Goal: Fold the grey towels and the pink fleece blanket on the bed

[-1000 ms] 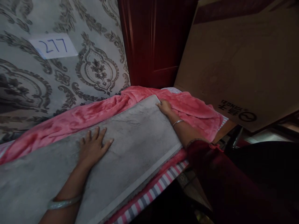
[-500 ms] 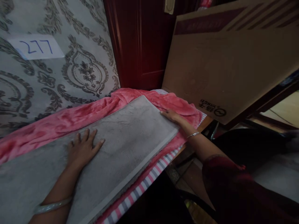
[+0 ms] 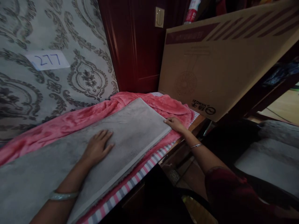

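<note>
A long grey plush mat [image 3: 130, 124] with a pale bound edge lies flat across a pink fleece blanket [image 3: 93, 116]. My left hand [image 3: 98, 147] rests palm down on the mat's surface, fingers stretched out and thumb apart. At the mat's far right end, my right hand [image 3: 175, 125] pinches the edge near the corner; the fingers' undersides are hidden. Beneath the blanket, a striped cloth [image 3: 137, 177] in pink, grey and white shows along the near side.
A large cardboard box [image 3: 198, 68] leans behind the right end, against a dark red door [image 3: 144, 46]. Patterned wallpaper [image 3: 88, 74] with a paper marked 277 [image 3: 50, 60] rises at the left. Another grey plush piece [image 3: 271, 158] lies on a dark chair at the right.
My left hand has slid along the mat toward the right end, its fingers closer together. My right hand stays at the mat's end edge. The view has shifted slightly.
</note>
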`<act>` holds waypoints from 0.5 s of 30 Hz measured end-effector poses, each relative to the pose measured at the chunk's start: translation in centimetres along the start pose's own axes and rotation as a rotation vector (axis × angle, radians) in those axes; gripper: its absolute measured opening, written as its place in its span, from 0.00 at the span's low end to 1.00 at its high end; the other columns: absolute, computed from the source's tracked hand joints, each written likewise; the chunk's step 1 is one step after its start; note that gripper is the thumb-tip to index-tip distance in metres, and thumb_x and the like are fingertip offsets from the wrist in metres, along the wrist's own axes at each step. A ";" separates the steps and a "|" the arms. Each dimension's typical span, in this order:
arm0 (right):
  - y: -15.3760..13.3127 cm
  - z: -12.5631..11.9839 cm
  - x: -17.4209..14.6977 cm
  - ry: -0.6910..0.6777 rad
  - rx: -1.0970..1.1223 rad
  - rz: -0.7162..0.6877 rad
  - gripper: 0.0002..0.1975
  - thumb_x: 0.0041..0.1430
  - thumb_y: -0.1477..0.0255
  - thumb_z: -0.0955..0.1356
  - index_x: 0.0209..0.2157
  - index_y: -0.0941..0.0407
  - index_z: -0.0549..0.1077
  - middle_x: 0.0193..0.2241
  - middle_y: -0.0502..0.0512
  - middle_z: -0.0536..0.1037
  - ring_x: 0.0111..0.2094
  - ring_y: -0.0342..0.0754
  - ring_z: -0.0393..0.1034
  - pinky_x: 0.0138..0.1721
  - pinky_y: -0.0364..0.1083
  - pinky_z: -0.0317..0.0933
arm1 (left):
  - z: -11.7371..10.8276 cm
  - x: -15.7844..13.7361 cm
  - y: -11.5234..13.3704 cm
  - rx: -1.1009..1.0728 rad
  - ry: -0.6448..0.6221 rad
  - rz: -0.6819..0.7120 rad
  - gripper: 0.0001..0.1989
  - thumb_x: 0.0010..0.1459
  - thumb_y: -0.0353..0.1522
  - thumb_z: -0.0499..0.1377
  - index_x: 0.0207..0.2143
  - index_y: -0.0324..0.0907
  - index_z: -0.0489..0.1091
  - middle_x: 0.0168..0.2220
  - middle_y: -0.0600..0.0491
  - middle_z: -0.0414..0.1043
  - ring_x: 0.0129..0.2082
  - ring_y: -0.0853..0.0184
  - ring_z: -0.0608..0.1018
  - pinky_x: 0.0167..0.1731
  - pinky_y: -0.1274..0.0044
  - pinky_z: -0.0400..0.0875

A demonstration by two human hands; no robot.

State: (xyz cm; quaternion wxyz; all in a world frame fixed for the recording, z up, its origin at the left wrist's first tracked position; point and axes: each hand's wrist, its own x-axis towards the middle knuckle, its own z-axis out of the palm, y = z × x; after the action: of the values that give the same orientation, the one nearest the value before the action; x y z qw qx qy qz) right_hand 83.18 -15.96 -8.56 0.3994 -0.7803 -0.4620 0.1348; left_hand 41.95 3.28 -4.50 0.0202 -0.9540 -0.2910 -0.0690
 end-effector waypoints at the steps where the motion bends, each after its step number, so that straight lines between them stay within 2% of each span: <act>1: 0.1 0.0 -0.1 0.005 0.016 0.002 0.28 0.51 0.42 0.64 0.20 0.54 0.63 0.18 0.45 0.60 0.22 0.42 0.52 0.24 0.43 0.45 | 0.1 -0.3 1.2 -0.012 -0.027 0.072 0.32 0.65 0.46 0.48 0.67 0.44 0.61 0.71 0.45 0.55 0.70 0.52 0.57 0.67 0.59 0.52; 3: 0.4 0.1 -0.2 0.013 0.045 0.008 0.28 0.51 0.42 0.64 0.21 0.54 0.64 0.19 0.46 0.60 0.23 0.42 0.53 0.25 0.43 0.45 | 0.3 -0.9 3.5 -0.041 -0.085 0.196 0.32 0.66 0.48 0.49 0.69 0.50 0.57 0.72 0.49 0.51 0.72 0.50 0.51 0.68 0.53 0.47; 5: 0.6 0.3 -0.2 0.019 0.076 0.010 0.29 0.51 0.41 0.64 0.21 0.54 0.64 0.19 0.46 0.60 0.23 0.42 0.53 0.25 0.43 0.47 | 0.6 -1.4 4.9 -0.059 -0.116 0.249 0.33 0.66 0.50 0.48 0.70 0.53 0.54 0.73 0.51 0.48 0.73 0.47 0.47 0.67 0.47 0.44; 12: 0.8 0.8 -0.1 0.061 0.128 -0.019 0.31 0.48 0.37 0.63 0.19 0.53 0.61 0.18 0.46 0.59 0.23 0.43 0.52 0.25 0.43 0.47 | 0.8 -1.9 5.1 -0.083 -0.124 0.261 0.35 0.65 0.52 0.51 0.71 0.55 0.51 0.74 0.50 0.45 0.73 0.43 0.44 0.66 0.43 0.44; 15: 0.9 0.9 -0.1 0.083 0.129 -0.028 0.31 0.49 0.38 0.64 0.19 0.53 0.61 0.18 0.47 0.59 0.23 0.43 0.52 0.25 0.44 0.47 | 0.9 -2.1 6.3 -0.120 -0.127 0.299 0.34 0.67 0.51 0.49 0.71 0.56 0.49 0.74 0.51 0.44 0.73 0.44 0.45 0.66 0.44 0.43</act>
State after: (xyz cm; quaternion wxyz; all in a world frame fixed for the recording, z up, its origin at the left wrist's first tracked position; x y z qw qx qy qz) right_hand 83.14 -15.82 -9.82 0.4695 -0.7512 -0.4463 0.1264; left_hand 43.88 -3.01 -5.72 -0.0453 -0.9886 -0.1418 -0.0223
